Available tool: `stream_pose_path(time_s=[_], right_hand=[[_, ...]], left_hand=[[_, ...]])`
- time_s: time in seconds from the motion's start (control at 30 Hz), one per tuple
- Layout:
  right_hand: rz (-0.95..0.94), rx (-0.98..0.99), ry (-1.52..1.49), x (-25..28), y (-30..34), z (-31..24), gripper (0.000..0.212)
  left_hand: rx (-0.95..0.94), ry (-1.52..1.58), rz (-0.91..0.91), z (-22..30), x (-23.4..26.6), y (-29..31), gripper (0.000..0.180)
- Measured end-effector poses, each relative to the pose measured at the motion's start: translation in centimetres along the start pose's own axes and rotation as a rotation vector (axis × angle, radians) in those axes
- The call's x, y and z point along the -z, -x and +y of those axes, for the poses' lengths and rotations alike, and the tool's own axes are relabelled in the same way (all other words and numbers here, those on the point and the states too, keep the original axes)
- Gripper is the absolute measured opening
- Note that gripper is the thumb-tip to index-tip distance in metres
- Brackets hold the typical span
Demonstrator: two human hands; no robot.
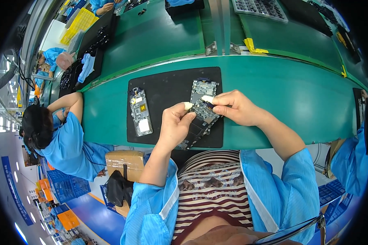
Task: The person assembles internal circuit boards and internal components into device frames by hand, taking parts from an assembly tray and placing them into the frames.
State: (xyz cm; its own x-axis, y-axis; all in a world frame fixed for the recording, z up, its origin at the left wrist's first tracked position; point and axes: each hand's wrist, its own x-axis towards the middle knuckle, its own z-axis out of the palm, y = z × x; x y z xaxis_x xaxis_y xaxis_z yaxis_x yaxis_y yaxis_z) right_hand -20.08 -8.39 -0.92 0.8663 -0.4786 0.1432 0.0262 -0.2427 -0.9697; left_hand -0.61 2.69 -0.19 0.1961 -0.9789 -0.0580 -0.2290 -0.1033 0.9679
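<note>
Between my hands is a populated circuit board (207, 115), tilted over the right part of a black mat (165, 87). My left hand (176, 124) pinches its left edge with thumb and index finger. On the opposite edge, near a dark connector, my right hand (239, 108) has thumb and index finger closed. Each index fingertip wears a white finger cot. Just beyond the held board lies another circuit board (203, 87), partly covered by it. A third, narrow circuit board (140, 111) with a white square label rests at the mat's left side.
The mat lies on a green workbench (282, 98). A metal post (220, 28) rises behind it. Yellow tape (253, 47) marks the far ledge. A co-worker in blue (65, 134) leans on the bench at left; a blue sleeve (349, 159) shows at right. A cardboard box (124, 159) stands below.
</note>
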Motion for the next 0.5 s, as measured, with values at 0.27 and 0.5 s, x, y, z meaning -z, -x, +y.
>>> stream_pose_path(time_s=[0.27, 0.5], right_hand=[[0.086, -0.058, -0.06, 0.2, -0.1, 0.2, 0.026], [0.107, -0.075, -0.046, 0.2, 0.0, 0.2, 0.025]], left_hand=[[-0.029, -0.068, 0.053, -0.3, -0.3, -0.4, 0.003], [0.0, -0.035, 0.059, 0.3, -0.5, -0.4, 0.003]])
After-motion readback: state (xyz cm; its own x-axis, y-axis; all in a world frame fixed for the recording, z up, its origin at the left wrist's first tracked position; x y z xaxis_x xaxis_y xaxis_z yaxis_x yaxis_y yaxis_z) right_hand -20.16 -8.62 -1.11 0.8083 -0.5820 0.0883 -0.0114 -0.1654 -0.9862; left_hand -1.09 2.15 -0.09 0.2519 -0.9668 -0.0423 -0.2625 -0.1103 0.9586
